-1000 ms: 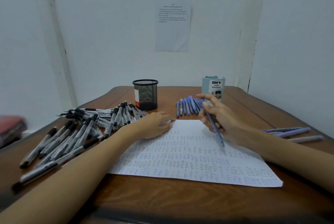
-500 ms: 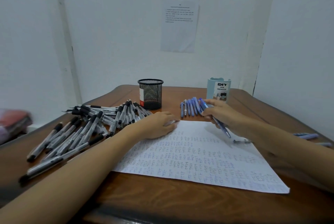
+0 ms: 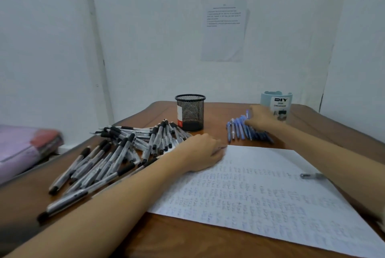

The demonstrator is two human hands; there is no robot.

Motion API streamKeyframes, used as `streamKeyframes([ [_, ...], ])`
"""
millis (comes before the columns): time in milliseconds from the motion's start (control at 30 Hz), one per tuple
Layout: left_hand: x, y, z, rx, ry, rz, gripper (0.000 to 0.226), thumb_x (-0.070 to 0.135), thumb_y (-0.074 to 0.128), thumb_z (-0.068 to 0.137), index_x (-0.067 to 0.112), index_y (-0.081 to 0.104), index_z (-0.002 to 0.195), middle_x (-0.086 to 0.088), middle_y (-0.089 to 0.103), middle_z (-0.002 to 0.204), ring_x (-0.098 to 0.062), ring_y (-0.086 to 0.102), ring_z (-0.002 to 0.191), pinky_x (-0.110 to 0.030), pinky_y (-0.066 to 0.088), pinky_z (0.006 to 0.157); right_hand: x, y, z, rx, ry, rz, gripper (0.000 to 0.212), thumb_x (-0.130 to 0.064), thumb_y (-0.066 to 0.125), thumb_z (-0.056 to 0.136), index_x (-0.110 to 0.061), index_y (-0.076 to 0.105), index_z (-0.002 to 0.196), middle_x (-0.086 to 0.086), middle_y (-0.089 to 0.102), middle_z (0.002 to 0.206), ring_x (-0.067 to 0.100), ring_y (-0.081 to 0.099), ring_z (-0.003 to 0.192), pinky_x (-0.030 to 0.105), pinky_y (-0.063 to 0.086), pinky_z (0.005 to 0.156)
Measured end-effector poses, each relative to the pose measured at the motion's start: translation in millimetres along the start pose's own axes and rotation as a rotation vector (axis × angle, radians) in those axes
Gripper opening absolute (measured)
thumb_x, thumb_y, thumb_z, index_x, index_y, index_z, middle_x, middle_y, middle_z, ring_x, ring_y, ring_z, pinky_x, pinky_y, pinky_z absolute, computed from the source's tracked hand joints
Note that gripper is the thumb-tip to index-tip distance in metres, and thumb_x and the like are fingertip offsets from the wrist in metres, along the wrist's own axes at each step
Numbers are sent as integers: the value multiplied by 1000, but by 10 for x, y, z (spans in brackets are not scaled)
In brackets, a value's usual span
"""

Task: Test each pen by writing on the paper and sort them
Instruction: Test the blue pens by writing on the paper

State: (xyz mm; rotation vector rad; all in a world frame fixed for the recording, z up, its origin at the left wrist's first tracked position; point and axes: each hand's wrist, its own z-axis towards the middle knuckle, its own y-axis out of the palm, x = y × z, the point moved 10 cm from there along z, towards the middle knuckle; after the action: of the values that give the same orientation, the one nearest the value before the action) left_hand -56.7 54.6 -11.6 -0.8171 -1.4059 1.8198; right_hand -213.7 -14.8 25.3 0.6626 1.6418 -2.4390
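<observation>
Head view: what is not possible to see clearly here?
- Right hand: motion blur hides its grip on the blue pens.
- Paper: writing too small to read; lower right corner cut off.
- Pen at its right edge: right forearm covers most.
- Wall notice: text too small.

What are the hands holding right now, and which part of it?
The right hand may pinch a blue pen near its end, but blur hides the grip. The left hand only rests on the paper.

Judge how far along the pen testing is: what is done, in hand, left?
Done: the paper is covered with test marks, and a row of blue pens lies beyond it. In hand: the right hand is at that row, grip blurred. Left, probably: the pile of black-capped pens.
</observation>
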Motion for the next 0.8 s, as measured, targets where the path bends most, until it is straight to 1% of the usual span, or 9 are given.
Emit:
streamKeyframes([
  [133,-13,-14,13,12,-3,25,39,28,33,99,6,59,117,-10,64,117,-27,62,100,-41,50,87,88,29,25,4,-23,-46,37,-17,57,91,4,56,121,22,59,122,31,58,105,42,48,91],
  [300,-6,-21,-4,24,-2,0,37,29,34,99,9,59,119,-10,64,116,-26,62,98,-40,51,84,-54,-12,-68,17,-122,-33,33,-21,56,93,-5,59,122,13,60,124,25,57,111,33,46,88],
  [433,23,-67,-5,32,-11,-32,37,27,37,99,13,55,128,-8,64,119,-23,63,98,-37,51,87,-77,-151,-216,28,-169,5,21,-14,56,91,-15,69,107,8,66,113,18,59,96,29,46,79],
  [500,26,-69,-1,31,-17,-38,38,27,37,99,14,53,131,-7,64,120,-22,63,99,-36,50,88,-33,-232,-325,30,-178,10,20,-11,55,90,-16,71,102,5,67,106,14,55,86,24,40,73],
  [600,7,-55,2,21,-25,-66,38,26,37,99,14,52,132,-7,63,121,-21,63,101,-37,50,90,77,-346,-527,-23,-174,19,18,-12,56,91,-21,70,98,0,62,99,11,50,86,22,37,72],
  [667,39,-58,-3,22,-12,-100,37,24,38,99,13,51,132,-8,62,124,-22,62,103,-36,49,92,175,-425,-702,-131,-166,49,10,-21,60,90,-22,69,94,-6,60,90,7,52,79,16,40,60],
  [700,61,-67,-10,28,-2,-116,37,23,38,100,11,51,132,-8,60,126,-21,60,107,-33,47,94,195,-472,-815,-194,-180,65,13,-31,63,88,-20,70,91,-8,61,85,5,54,72,15,41,54],
  [733,80,-76,-17,36,7,-124,37,22,38,100,9,51,132,-7,58,129,-20,58,110,-28,44,96,214,-533,-931,-248,-201,72,25,-43,66,81,-21,71,89,-9,63,82,4,56,67,16,42,51],
  [800,67,-74,-24,43,9,-132,38,23,38,100,9,50,133,-7,54,133,-19,54,115,-22,38,95,304,-627,-1147,-361,-220,52,33,-55,67,67,-28,71,86,-6,68,86,8,59,74,25,47,58],
])
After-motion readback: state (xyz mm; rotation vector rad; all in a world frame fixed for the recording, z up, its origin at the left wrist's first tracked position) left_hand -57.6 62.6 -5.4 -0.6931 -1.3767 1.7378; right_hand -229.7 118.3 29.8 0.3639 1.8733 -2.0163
